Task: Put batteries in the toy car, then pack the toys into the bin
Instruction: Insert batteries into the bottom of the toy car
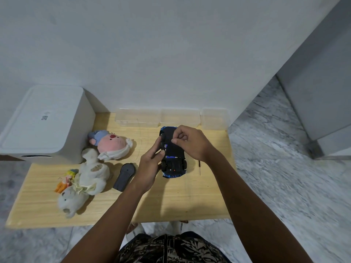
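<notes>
A: Wooden table (171,202); white lidded bin (47,126) far left, shut. Blue toy car (173,150) belly-up, mid-table.

B: Grip? Left hand (150,166) curls round the car's left side; right hand (191,143) pinches at the underside. Keep the car steady, likely working the battery cover.

A: Plush toys (89,173) and black remote (125,176) lie left; a thin tool, perhaps a screwdriver (199,167), right. Bin lid must open first.

Single head-worn wide-angle view, looking forward and steeply down from above the table's (171,202) near edge toward the wall (152,54) behind its far edge; both forearms enter from below, close.
</notes>
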